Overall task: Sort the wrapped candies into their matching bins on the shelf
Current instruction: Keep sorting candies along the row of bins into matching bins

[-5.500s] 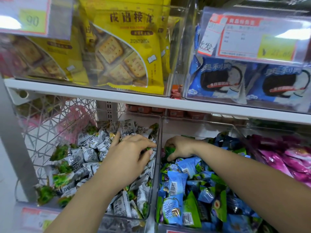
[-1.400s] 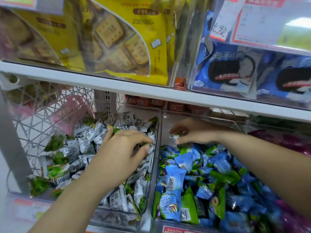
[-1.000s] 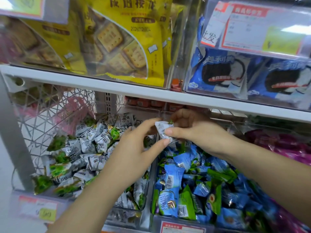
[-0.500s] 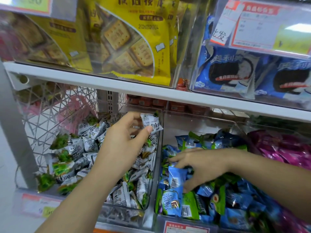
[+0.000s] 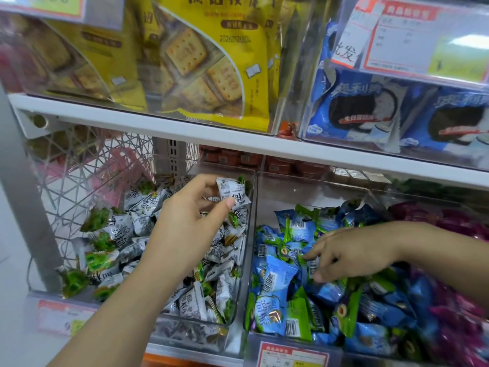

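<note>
Pinching a white-and-green wrapped candy between thumb and fingertips, the left hand holds it over the back right corner of the clear left bin, above the matching pile, seemingly ready to drop it among its own kind. The right hand rests loose, spread fingers on the blue-and-green candies in the middle bin, apparently holding nothing and probably searching for strays. The purple packets at far right are blurred and cut off.

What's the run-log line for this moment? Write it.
left hand: pinches white candy over left bin | right hand: open on blue candies | candy not yet dropped
</note>
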Motion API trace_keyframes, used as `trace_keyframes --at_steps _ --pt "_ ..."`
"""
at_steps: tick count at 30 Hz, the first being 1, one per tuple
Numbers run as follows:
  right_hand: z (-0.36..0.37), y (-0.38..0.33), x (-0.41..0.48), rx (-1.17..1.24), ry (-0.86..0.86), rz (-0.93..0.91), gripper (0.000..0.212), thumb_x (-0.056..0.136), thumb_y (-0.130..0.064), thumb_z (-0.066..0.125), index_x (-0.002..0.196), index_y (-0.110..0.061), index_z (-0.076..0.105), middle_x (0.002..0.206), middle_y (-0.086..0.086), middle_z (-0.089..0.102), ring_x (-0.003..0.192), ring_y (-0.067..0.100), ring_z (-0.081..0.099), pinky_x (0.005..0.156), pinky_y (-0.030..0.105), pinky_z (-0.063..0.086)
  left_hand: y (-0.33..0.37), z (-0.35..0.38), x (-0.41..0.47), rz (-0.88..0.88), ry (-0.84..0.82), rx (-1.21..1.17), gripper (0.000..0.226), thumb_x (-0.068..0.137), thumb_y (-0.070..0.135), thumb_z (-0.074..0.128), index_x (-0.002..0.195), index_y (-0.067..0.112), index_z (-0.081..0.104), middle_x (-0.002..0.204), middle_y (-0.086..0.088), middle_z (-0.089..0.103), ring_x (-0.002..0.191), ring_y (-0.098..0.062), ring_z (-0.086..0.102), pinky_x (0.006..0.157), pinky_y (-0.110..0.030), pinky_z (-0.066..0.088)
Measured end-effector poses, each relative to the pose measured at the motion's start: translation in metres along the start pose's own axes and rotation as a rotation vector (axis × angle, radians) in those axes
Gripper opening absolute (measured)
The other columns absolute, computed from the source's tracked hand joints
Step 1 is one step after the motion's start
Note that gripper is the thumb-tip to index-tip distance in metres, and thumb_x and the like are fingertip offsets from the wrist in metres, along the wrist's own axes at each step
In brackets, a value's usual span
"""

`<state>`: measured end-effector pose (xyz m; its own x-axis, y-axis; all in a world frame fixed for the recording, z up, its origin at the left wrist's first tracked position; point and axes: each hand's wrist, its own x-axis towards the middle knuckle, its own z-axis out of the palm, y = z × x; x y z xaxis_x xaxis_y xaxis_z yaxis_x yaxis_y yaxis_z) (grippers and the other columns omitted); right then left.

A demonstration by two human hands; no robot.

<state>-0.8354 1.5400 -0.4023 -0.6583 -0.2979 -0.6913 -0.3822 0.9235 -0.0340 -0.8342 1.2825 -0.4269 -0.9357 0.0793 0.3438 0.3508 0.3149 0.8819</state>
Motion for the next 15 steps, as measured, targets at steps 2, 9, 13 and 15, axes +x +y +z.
trace_keyframes --at_steps 2,9,13,15 --pt "-0.005 -0.002 0.009 0.069 0.122 -0.052 0.064 0.085 -0.068 0.043 0.081 -0.008 0.064 0.115 0.009 0.065 0.105 0.019 0.06 0.094 0.036 0.043 -0.002 -0.003 0.0 -0.001 -0.003 0.002 0.015 0.088 0.036 0.061 0.103 0.035 0.057 0.104 0.015 0.062 0.096 0.003 0.061 0.075 -0.023 0.048" --pt "-0.028 -0.026 0.059 0.217 0.22 -0.071 0.06 0.092 -0.053 0.048 0.144 -0.026 0.036 0.151 -0.005 0.033 0.136 0.013 0.034 0.111 0.029 0.026 -0.001 0.001 0.003 -0.002 0.006 0.023 0.019 0.088 0.036 0.061 0.106 0.031 0.057 0.106 0.015 0.061 0.098 0.004 0.058 0.071 -0.016 0.042" --pt "-0.029 -0.028 0.073 0.022 -0.044 0.03 0.062 0.094 -0.049 0.048 0.147 -0.023 0.032 0.156 -0.002 0.021 0.143 0.018 0.02 0.114 0.035 0.019 -0.001 0.002 0.004 -0.007 0.006 0.023 0.026 0.088 0.037 0.061 0.113 0.028 0.057 0.106 0.015 0.06 0.1 0.001 0.059 0.074 -0.02 0.044" --pt "-0.031 -0.025 0.07 -0.024 -0.057 0.065 0.06 0.092 -0.05 0.05 0.144 -0.023 0.039 0.155 -0.003 0.025 0.142 0.019 0.023 0.116 0.038 0.02 -0.003 0.001 0.004 -0.014 0.014 0.018 0.028 0.088 0.036 0.061 0.115 0.028 0.057 0.111 0.013 0.061 0.103 -0.001 0.059 0.076 -0.022 0.045"
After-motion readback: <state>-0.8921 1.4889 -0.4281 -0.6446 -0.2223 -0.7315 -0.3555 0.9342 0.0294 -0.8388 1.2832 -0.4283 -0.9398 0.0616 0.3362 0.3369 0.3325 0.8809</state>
